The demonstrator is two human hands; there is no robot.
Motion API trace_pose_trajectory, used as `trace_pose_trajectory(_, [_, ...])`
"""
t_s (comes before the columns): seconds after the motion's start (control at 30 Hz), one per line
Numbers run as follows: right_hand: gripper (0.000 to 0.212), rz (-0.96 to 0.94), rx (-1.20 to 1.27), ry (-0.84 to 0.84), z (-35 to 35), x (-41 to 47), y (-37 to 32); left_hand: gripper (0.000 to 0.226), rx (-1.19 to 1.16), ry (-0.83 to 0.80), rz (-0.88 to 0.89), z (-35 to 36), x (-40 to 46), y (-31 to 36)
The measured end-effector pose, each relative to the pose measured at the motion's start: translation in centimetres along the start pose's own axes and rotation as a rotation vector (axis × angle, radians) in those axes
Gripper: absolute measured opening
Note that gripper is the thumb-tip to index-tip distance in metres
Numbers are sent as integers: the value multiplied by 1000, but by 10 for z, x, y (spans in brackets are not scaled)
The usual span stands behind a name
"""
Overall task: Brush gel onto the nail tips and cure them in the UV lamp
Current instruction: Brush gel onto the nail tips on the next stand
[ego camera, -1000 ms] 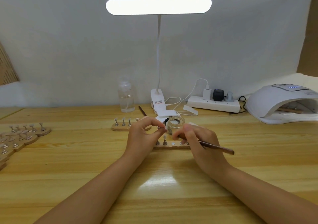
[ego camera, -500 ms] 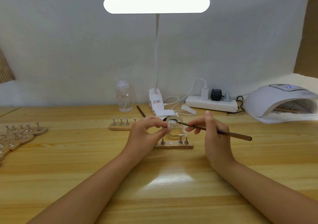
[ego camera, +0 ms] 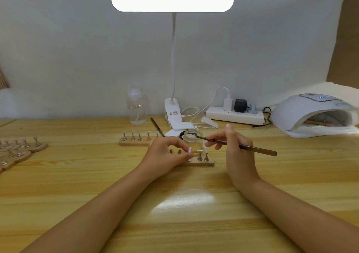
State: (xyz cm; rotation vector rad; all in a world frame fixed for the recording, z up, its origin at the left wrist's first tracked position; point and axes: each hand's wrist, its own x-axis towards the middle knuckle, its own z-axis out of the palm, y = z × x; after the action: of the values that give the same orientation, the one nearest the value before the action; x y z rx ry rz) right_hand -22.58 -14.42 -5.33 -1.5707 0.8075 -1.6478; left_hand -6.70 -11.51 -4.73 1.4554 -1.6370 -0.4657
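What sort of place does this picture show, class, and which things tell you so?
Probably a small nail-art workstation, though home or salon is unclear. Clues: the UV lamp on the wooden table, rows of nail tips on stands, and the right hand dipping a brush into a jar.

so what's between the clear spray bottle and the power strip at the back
In the head view, the white clamp base of the desk lamp and its looped white cable sit between the spray bottle and the power strip.

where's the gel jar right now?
Head view, centre of the table: the clear gel jar stands just behind the wooden nail-tip stand, between the left hand and right hand, with the brush tip at its mouth.
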Motion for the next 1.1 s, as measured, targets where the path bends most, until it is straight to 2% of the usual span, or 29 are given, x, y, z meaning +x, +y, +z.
trace_pose_trajectory(0.4, [45, 2, -31, -17, -1, -1, 0, 14, 21, -58, -94, 1, 5, 0])
trace_pose_trajectory(0.57, [45, 18, -45, -13, -2, 0, 1, 23, 143, -79, -136, -6, 7, 2])
trace_pose_trajectory(0.67, [43, 34, -68, 28, -3, 2, 1, 35, 275, 5, -39, -8, 8, 5])
trace_pose_trajectory(0.83, [38, 129, -196, 46, -3, 3, 1, 28, 596, 153, 248, 5, 6, 12])
trace_pose_trajectory(1.1, [37, 166, -321, -39, 0, 2, 0, 29, 770, 93, 262, 20, 3, 13])
